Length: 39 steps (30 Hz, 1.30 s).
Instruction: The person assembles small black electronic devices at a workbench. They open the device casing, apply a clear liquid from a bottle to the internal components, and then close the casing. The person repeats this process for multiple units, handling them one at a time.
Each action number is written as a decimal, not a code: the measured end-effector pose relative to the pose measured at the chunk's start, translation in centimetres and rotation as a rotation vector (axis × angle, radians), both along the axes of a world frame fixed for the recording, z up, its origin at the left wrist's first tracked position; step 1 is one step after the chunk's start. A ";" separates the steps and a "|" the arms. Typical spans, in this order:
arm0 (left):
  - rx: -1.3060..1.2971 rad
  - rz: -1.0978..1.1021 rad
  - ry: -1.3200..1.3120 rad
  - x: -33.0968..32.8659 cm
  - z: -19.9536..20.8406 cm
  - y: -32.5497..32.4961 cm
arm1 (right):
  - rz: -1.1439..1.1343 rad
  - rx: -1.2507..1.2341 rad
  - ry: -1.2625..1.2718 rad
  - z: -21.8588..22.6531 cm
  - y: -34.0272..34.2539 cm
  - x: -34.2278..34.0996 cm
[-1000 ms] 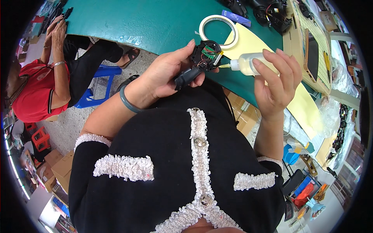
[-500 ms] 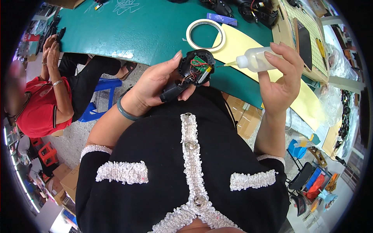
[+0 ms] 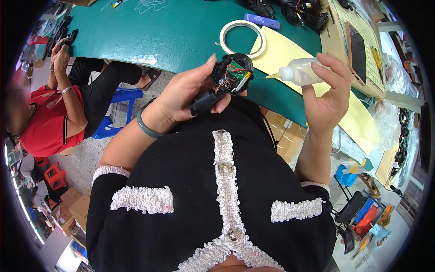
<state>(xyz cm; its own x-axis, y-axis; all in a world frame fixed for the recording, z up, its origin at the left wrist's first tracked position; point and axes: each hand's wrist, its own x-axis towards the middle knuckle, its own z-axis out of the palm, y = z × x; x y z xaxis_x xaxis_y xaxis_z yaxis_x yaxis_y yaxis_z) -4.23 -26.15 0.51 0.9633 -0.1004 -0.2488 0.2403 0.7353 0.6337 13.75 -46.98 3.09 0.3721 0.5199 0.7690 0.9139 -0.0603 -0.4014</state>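
My left hand (image 3: 183,90) is wrapped round a black plastic device housing (image 3: 209,102) that has a round head and a short handle. The head faces up without a cover, showing a green circuit board (image 3: 236,69), red and dark wires, and a silver part with a yellow edge. Between its thumb and fingers, my right hand (image 3: 328,97) grips a translucent squeeze bottle (image 3: 302,71) with a white cap and a thin needle tip. The bottle lies sideways in the air, its needle pointing left at the housing, a small gap apart from it.
On the green table (image 3: 181,31) lie a roll of cream tape (image 3: 223,38), a yellow sheet (image 3: 290,47), a purple box (image 3: 261,21) and more black housings (image 3: 301,12). A wooden tray (image 3: 333,34) stands at right. A person in red (image 3: 56,113) sits at left.
The housing in my left hand has shifted slightly right and tilted a little. The bottle has moved slightly right with it, its needle still pointing at the housing.
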 end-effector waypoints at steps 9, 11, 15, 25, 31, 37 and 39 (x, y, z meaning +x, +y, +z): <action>-0.037 0.083 0.060 0.3 -0.4 -0.2 | -0.062 -0.050 -0.237 0.3 0.1 -0.3; -0.025 0.099 0.089 0.3 -0.2 -0.5 | -0.064 -0.052 -0.267 0.3 0.3 -0.3; -0.020 0.106 0.135 0.3 0.1 -0.7 | -0.046 -0.090 -0.293 0.5 0.4 -0.3; -0.023 0.117 0.164 0.2 0.3 -0.7 | -0.050 -0.149 -0.411 1.4 0.4 -0.6; -0.029 0.108 0.152 0.2 0.2 -0.5 | -0.047 -0.179 -0.432 1.5 0.4 -0.7; -0.042 0.096 0.147 0.1 0.0 -0.3 | -0.036 -0.162 -0.429 1.4 0.6 -0.5; -0.045 0.119 0.134 0.1 -0.2 -0.5 | -0.038 -0.164 -0.434 1.3 0.6 -0.5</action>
<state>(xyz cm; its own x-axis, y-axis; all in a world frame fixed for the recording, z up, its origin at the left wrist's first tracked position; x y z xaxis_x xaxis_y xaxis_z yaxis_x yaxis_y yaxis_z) -4.18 -26.60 0.36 0.9277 -0.0015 -0.3734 0.2297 0.7908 0.5674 13.27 -46.37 4.43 0.0550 0.6401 0.7663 0.9911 -0.1279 0.0357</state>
